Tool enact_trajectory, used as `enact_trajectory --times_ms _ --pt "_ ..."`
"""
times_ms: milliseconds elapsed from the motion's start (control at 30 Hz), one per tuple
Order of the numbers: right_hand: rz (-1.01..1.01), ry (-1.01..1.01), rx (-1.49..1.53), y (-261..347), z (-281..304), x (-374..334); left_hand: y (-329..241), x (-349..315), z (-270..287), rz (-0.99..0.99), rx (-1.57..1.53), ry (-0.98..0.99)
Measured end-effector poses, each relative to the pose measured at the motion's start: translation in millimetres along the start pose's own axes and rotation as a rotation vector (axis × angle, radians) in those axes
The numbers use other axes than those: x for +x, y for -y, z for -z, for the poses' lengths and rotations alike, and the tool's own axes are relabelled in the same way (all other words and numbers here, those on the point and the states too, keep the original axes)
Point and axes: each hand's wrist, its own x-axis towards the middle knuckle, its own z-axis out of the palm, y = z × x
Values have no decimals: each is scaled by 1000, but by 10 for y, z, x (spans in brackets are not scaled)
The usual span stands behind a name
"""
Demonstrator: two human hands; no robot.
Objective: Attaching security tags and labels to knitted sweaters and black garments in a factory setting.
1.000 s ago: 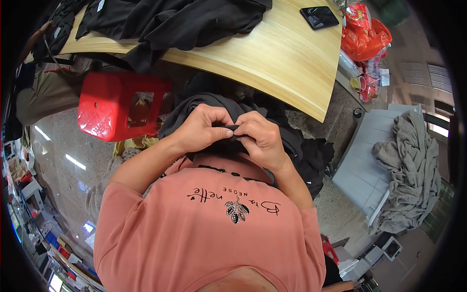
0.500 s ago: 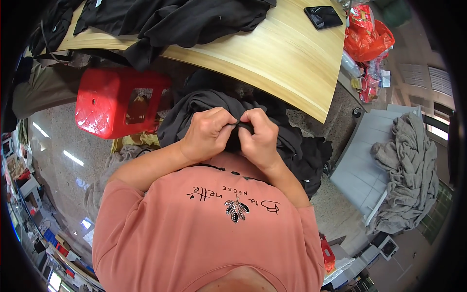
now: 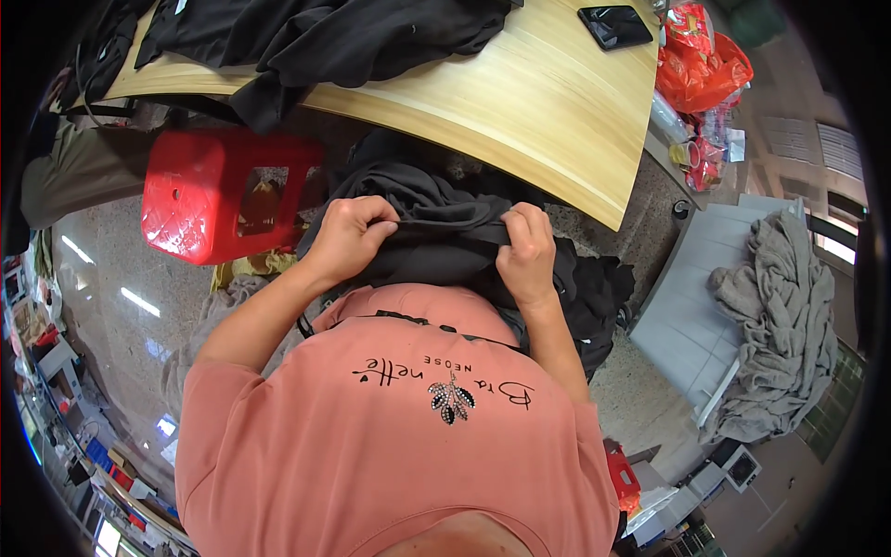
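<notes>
A black garment (image 3: 436, 251) lies bunched over my lap, its edge drawn out between my two hands. At the left end of that edge, my left hand (image 3: 351, 237) pinches the cloth between thumb and fingers. The right end is gripped by my right hand (image 3: 527, 251), its fingers curled over the fabric. More dark cloth is heaped behind and to the right of the held edge. I cannot tell which part of the garment this edge is.
A wooden table (image 3: 520, 102) curves across the top, bearing dark clothes (image 3: 362, 42) and a black phone (image 3: 614, 28). A red stool (image 3: 200, 200) stands at left. Red plastic bags (image 3: 701, 70) hang right of the table. Grey cloth (image 3: 780, 325) lies on a pale grey surface (image 3: 687, 278).
My hands, close together before, have moved apart, left hand leftward and right hand rightward. The garment's edge now stretches between them.
</notes>
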Motion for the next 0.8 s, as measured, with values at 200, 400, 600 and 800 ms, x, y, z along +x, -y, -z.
enact_trajectory --times_ms 200,400,600,800 --pt "-254 -176 285 -126 -95 -175 -49 81 -136 15 -419 -38" --pt "-837 -480 1460 10 46 -11 -265 44 -28 243 -674 80" --pt "-573 -162 1015 124 -27 -8 -294 -48 111 322 -787 155" --pt "-437 43 519 142 -283 95 -427 -88 135 256 -762 124"
